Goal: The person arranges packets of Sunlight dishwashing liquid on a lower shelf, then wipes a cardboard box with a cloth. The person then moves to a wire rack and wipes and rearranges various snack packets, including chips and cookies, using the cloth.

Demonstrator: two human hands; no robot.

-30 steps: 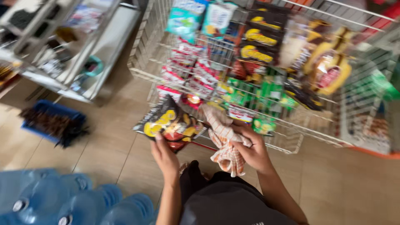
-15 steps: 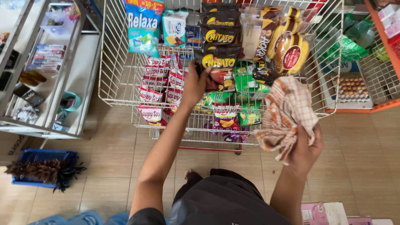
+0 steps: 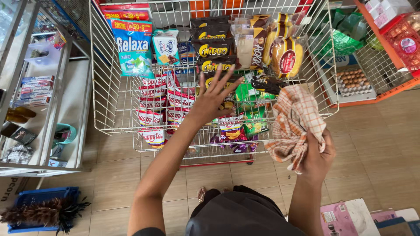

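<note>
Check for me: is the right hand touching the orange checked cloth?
Touching. The head view shows the right hand closed around the lower end of the orange checked cloth, whose bunched fabric rises out of the fist beside the wire rack.

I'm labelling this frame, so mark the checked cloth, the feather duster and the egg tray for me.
checked cloth [image 3: 294, 124], head view, on the bunched middle folds.
feather duster [image 3: 41, 214], head view, on the dark feathers.
egg tray [image 3: 352, 81], head view, on the rows of brown eggs.

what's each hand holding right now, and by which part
The right hand grips a bunched orange-and-white checked cloth by its lower gathered end. The left hand holds nothing; its fingers are spread open over the snack packets in the white wire rack.
</note>
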